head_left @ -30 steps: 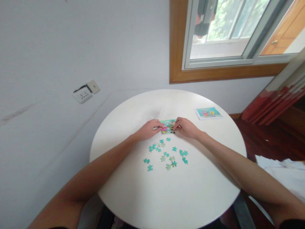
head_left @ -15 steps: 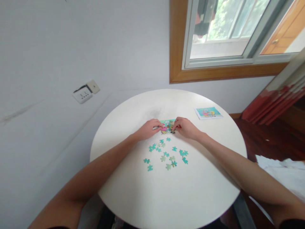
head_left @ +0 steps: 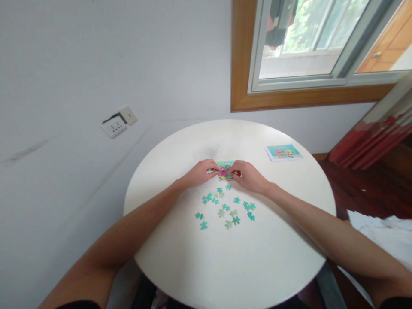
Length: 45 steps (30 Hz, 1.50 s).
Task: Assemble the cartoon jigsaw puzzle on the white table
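Note:
A partly assembled jigsaw puzzle [head_left: 224,165] with pink cartoon figures on a green ground lies near the middle of the round white table. At its left edge, my left hand [head_left: 204,173] is closed, thumb and fingers pinching the border. My right hand [head_left: 248,176] bends over the right half, its fingertips pressed together on the picture and covering part of it. Whether a single piece is under those fingertips cannot be seen. Several loose teal puzzle pieces [head_left: 237,200] are scattered in front of the puzzle, and a few pale green pieces [head_left: 228,224] show among them.
A picture card or booklet [head_left: 283,152] with similar cartoon figures rests at the table's back right. The round white table [head_left: 180,266] stands against a wall with a socket [head_left: 114,126] and a wood-framed window [head_left: 241,101]. A red curtain [head_left: 363,146] hangs to the right.
My right hand has slid left from the puzzle's right edge onto its picture, uncovering the right corner. My left hand stays at the left edge. The view has shifted slightly.

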Available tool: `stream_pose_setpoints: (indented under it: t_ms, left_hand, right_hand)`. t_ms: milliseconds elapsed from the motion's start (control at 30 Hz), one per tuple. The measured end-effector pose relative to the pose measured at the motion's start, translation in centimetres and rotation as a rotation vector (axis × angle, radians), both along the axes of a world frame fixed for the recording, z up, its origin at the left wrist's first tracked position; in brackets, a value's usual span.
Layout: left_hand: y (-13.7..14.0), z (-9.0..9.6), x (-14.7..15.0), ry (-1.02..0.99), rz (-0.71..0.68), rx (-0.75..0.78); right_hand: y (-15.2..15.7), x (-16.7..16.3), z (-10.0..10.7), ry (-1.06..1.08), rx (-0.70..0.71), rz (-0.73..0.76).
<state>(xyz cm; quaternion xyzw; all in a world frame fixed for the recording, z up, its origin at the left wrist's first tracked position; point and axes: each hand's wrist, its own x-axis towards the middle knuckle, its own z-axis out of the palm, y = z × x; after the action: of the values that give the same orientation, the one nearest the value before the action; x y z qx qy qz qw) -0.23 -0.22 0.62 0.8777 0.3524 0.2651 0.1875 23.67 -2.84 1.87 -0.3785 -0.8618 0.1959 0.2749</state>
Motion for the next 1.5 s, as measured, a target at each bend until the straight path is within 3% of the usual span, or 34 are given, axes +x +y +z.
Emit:
stream_pose_setpoints:
  t_ms: [400,833,1500]
  left_hand:
    - [0.4,-0.5,-0.7,0.002,-0.083,0.039]
    - [0.4,-0.5,-0.6,0.003,-0.077,0.046]
    - [0.4,-0.6,-0.5,0.025,-0.038,0.077]
  right_hand:
    - [-0.2,-0.1,-0.1,0.009,0.001,0.047]
    - [-0.8,-0.4,0.4,0.003,-0.007,0.09]
    - [0.8,1.0,0.5,0.034,0.022,-0.199]
